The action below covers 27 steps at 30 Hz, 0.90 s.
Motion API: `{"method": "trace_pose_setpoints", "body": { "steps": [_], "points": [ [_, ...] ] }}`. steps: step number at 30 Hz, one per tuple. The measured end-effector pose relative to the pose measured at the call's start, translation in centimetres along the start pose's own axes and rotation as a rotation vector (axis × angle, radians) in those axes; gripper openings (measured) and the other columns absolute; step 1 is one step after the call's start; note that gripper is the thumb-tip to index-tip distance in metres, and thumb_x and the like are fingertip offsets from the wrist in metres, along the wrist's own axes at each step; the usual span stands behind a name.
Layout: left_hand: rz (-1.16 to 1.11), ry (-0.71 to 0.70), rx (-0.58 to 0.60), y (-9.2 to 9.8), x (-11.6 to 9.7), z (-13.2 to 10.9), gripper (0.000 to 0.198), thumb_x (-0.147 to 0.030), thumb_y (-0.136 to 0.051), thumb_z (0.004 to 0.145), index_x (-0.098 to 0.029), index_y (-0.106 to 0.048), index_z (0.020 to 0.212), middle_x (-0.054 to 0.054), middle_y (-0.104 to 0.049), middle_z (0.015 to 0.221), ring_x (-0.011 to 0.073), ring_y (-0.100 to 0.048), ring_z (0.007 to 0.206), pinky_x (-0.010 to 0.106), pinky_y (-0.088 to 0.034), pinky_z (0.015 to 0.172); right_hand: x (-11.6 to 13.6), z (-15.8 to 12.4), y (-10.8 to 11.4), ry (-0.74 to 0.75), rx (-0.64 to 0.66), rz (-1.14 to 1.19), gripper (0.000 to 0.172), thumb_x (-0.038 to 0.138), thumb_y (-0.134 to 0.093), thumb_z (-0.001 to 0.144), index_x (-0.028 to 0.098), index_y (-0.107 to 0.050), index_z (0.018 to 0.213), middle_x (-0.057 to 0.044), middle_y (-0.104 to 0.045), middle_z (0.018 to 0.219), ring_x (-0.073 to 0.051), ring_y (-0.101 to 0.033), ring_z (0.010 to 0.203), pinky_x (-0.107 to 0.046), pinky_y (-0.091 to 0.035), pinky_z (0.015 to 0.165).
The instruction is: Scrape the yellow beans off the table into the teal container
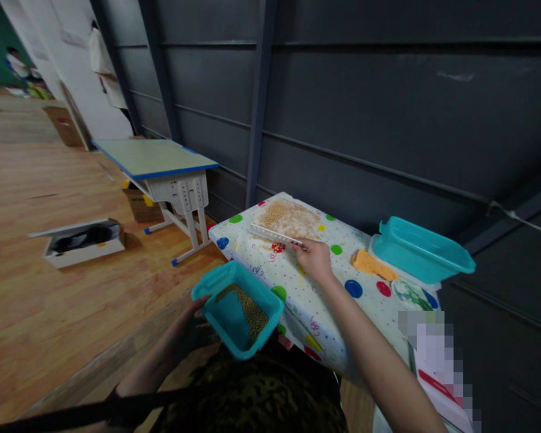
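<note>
My left hand (197,323) holds a teal plastic tub (225,319) from its left side, below the table's near edge. Small round greenish-brown beans (250,310) lie along the tub's right side. Over the table, my right hand (314,258) is closed on the end of a long, flat white strip (270,233) with a row of marks or holes; its exact kind is unclear. This strip is against the near edge of a spread of pale tan crumbs (297,219). Yellowish beans (276,211) are heaped at the far left of that spread.
A polka-dot cloth (342,270) covers the table. To the right are an orange cloth (373,264), another teal tub (426,249) and a green-and-white packet (410,294). A dark panelled wall (365,114) runs behind. Leftward are a desk (157,157) and a white box (85,246).
</note>
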<state>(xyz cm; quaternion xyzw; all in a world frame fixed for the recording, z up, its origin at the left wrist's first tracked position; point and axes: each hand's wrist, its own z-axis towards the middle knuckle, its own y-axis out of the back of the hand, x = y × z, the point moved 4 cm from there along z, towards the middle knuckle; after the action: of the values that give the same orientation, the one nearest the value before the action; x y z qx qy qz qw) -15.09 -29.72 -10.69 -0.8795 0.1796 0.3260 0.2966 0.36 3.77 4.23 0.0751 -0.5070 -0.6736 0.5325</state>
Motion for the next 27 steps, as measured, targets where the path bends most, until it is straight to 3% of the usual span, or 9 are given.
{"method": "trace_pose_setpoints", "body": {
  "steps": [5,8,11,20,25,27],
  "points": [
    [0.012,-0.018,0.015,-0.6,-0.1,-0.4,0.038,-0.054,-0.076,0.109,-0.021,-0.068,0.126,0.011,-0.083,0.097,0.0360,-0.087,0.095,0.046,-0.071,0.083,0.0,-0.2,-0.3,0.005,0.021,-0.025,0.024,0.022,-0.078,0.102,0.034,-0.099,0.110,-0.004,-0.095,0.108,-0.029,-0.091,0.099,-0.032,-0.063,0.085],
    [0.030,-0.014,-0.078,-1.2,-0.4,-1.4,0.031,-0.051,-0.070,0.113,-0.020,-0.069,0.119,0.010,-0.081,0.092,0.0330,-0.085,0.086,0.044,-0.070,0.077,0.1,-0.3,-0.3,0.017,0.029,-0.003,0.022,0.023,-0.080,0.103,0.033,-0.099,0.109,-0.005,-0.095,0.107,-0.029,-0.091,0.099,-0.032,-0.063,0.085],
    [0.044,-0.036,-0.040,-2.0,-0.8,-2.2,0.035,-0.051,-0.072,0.113,-0.017,-0.069,0.121,0.011,-0.082,0.093,0.0308,-0.084,0.083,0.042,-0.070,0.078,0.2,-0.4,-0.2,0.026,0.022,-0.002,0.024,0.022,-0.079,0.104,0.034,-0.099,0.111,-0.004,-0.095,0.111,-0.029,-0.091,0.103,-0.032,-0.063,0.089],
    [0.039,-0.034,-0.016,-1.4,-0.4,-1.8,0.037,-0.057,-0.077,0.108,-0.022,-0.070,0.117,0.012,-0.083,0.095,0.0332,-0.086,0.087,0.042,-0.070,0.079,0.6,-0.7,0.4,0.038,0.011,0.049,0.025,0.021,-0.078,0.102,0.033,-0.099,0.109,-0.004,-0.095,0.108,-0.028,-0.090,0.096,-0.032,-0.061,0.085],
    [0.055,-0.038,-0.017,-1.4,-0.2,-1.8,0.034,-0.053,-0.077,0.109,-0.021,-0.070,0.117,0.009,-0.081,0.091,0.0323,-0.086,0.088,0.041,-0.071,0.078,0.7,-0.7,0.5,0.030,0.068,0.074,0.026,0.022,-0.076,0.101,0.031,-0.100,0.107,-0.003,-0.092,0.087,-0.025,-0.083,0.075,-0.030,-0.056,0.073],
    [0.057,-0.043,-0.010,-1.5,-0.2,-1.9,0.036,-0.052,-0.076,0.109,-0.018,-0.071,0.121,0.010,-0.082,0.094,0.0320,-0.086,0.088,0.041,-0.072,0.078,0.8,-0.7,0.6,0.036,0.054,0.087,0.025,0.024,-0.075,0.101,0.030,-0.100,0.106,-0.003,-0.093,0.089,-0.026,-0.083,0.075,-0.031,-0.056,0.074]
  ]
}}
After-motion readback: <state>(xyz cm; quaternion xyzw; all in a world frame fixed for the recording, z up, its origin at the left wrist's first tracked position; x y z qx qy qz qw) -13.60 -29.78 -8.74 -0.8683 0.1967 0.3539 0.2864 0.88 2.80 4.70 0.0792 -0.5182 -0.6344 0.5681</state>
